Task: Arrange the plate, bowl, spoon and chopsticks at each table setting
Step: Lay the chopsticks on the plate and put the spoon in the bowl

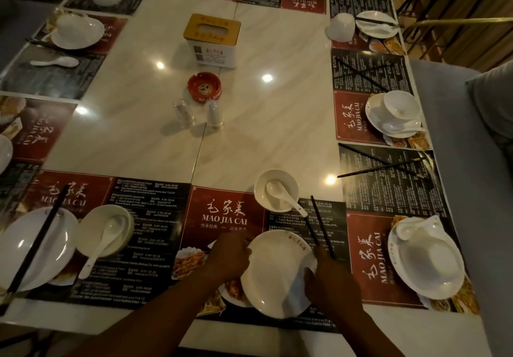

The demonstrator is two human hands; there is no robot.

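A white plate [277,276] lies on the red and black placemat [224,218] at the near edge. My left hand [230,256] grips its left rim. My right hand [330,281] is at its right rim, thumb over the plate, and its fingers hold the near ends of two black chopsticks [319,226] that fan out away from me. Just beyond the plate stands a white bowl [288,179] with a white spoon [286,197] in it.
The setting to the left has a plate [16,256] under chopsticks [39,240] and a bowl [91,226] holding a spoon. On the right, a plate [402,273] carries an upturned bowl and a spoon; crossed chopsticks [385,165] lie beyond. Mid-table: tissue box [212,40], ashtray [204,87], two shakers [184,114].
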